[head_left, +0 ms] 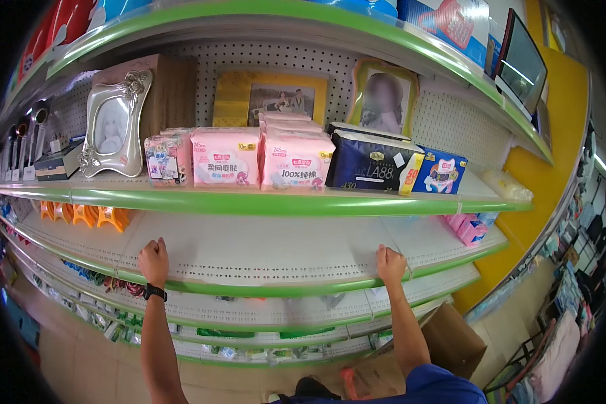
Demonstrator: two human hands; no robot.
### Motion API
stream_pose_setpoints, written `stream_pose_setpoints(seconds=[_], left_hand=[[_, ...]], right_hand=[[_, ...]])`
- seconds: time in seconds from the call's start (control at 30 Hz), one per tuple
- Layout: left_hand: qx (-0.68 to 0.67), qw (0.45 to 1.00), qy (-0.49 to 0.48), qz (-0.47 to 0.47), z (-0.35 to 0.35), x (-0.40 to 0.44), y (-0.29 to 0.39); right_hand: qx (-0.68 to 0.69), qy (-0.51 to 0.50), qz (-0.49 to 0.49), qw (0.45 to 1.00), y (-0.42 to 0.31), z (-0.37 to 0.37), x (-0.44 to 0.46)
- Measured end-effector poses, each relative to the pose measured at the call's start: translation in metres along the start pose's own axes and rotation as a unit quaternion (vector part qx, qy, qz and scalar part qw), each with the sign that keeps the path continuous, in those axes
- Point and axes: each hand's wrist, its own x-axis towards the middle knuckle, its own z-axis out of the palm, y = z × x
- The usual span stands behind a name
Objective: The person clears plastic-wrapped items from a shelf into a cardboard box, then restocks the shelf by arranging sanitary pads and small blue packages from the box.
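Pink packs (225, 161) on the green-edged shelf (249, 203) above our fisted left hand (154, 262) and right hand (390, 263), both seemingly empty, look light, squashy and slippery, best held by their sides.

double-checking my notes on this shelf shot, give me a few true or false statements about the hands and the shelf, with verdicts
1. The left hand is closed. True.
2. The right hand is spread flat. False: it is curled into a fist.
3. The left arm wears a dark watch. True.
4. The silver frame lies flat. False: it stands up.
5. The dark pack stands between a pink pack and a blue pack. True.
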Motion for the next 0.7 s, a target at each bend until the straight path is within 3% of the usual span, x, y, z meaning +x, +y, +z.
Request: stream_pose_setpoints(seconds=[0.1, 0.3, 0.7], left_hand=[[-0.001, 1.000, 0.003, -0.003, -0.0009, 0.0012, 0.0023], [0.000, 1.000, 0.017, 0.010, 0.0012, 0.0021, 0.0015], [-0.013, 1.000, 0.006, -0.005, -0.0019, 0.0025, 0.0042]], right_hand=[[-0.048, -0.050, 0.024, 0.997, 0.0034, -0.0021, 0.0000], [0.006, -0.008, 0.026, 1.000, -0.0019, -0.0008, 0.0008], [-0.050, -0.060, 0.045, 0.996, 0.0009, -0.0040, 0.0005]])
